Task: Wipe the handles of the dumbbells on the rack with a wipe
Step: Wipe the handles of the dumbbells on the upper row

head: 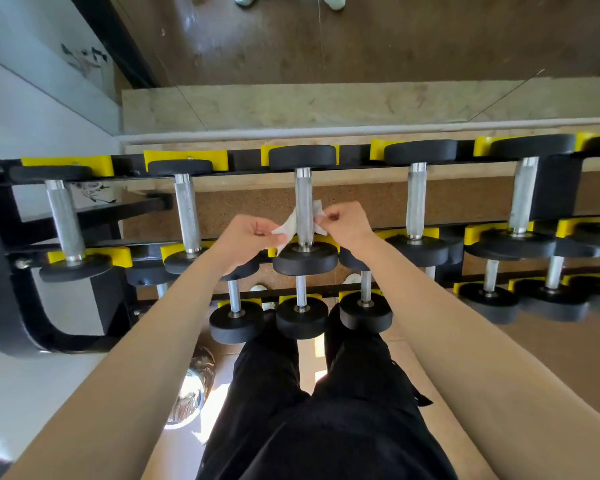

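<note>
Fingers (265, 237) of the left hand (248, 237) are curled and pinch one end of the white wipe (286, 228). The right hand (345, 221) pinches the other end in the same way. The silver handle (303, 195) of the middle dumbbell (305, 259) on the top row of the rack (0, 209) stands right between the two sets of fingers. It is to the right of the left fingers and to the left of the right fingers.

The wipe seems to go under the handle, because the bar shows in front of it. The handle's long way runs straight away from the person, from the black weight just below the fingers to the black weight far past them.

Both hands are just beside the bar, so neither is much closer. The left hand sits a little nearer the person. The next rub will likely need the wipe pulled tight around the bar and slid along it, away from the fingers toward the far weight.
</note>
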{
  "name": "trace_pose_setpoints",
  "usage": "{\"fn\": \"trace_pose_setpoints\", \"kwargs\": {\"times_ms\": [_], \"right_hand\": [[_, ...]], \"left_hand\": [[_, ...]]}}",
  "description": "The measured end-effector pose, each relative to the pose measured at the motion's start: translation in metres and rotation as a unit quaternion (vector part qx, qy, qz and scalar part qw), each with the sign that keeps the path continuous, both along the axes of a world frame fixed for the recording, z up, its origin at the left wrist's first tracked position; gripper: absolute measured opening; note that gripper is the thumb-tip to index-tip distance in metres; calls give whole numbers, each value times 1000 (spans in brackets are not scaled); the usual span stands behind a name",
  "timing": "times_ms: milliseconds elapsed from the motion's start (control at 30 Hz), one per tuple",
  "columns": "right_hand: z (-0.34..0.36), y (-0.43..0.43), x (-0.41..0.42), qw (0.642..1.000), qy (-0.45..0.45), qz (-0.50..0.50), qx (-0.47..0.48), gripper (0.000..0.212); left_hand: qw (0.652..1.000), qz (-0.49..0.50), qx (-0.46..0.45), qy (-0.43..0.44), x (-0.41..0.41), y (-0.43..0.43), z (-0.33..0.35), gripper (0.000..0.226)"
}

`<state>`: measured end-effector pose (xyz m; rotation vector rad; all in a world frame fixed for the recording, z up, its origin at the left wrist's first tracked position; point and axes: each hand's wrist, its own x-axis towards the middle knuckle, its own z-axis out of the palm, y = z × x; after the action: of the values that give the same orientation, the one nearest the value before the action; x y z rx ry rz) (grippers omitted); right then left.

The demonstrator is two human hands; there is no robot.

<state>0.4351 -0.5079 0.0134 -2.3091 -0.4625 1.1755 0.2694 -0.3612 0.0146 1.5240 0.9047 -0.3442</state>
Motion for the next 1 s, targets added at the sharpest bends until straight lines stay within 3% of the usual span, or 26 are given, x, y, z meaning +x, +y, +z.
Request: {"fn": "trace_pose_setpoints", "kwargs": {"times_ms": [133, 233, 333, 400, 467, 533, 633, 767, 833, 933, 1000], "right_hand": [[8, -32, 18, 998, -21, 46, -28, 29], [0, -37, 10, 994, -38, 90, -57, 34], [-7, -19, -8, 987, -33, 138, -74, 24], [1, -15, -9, 985, -30, 156, -70, 23], [15, -24, -2, 982, -39, 169, -71, 37], [21, -39, 8, 984, -38, 157, -74, 37], [21, -48, 6, 989, -34, 126, -70, 26], [12, -24, -18, 992, -50, 102, -52, 34], [6, -15, -24, 993, -36, 97, -50, 19], [6, -12, -24, 996, -24, 62, -57, 11], [12, -13, -19, 999, -15, -37, -25, 12]], "left_hand": [[994, -13, 103, 44, 13, -19, -11, 9], [991, -77, 98, 42, 10, -23, -3, 6], [986, -143, 78, 24, -3, -12, 9, 8], [988, -127, 89, 21, -7, -7, 7, 9], [988, -72, 131, 39, -4, -11, -4, 23], [984, -63, 155, 65, 4, -21, -11, 36], [982, -98, 154, 46, 10, -30, -7, 38], [985, -128, 115, 9, -5, -19, 15, 21], [987, -131, 94, -7, -16, -17, 26, 19], [993, -70, 97, -19, -23, -19, 25, 27], [992, -2, 129, -11, -19, -17, 12, 27]]}}
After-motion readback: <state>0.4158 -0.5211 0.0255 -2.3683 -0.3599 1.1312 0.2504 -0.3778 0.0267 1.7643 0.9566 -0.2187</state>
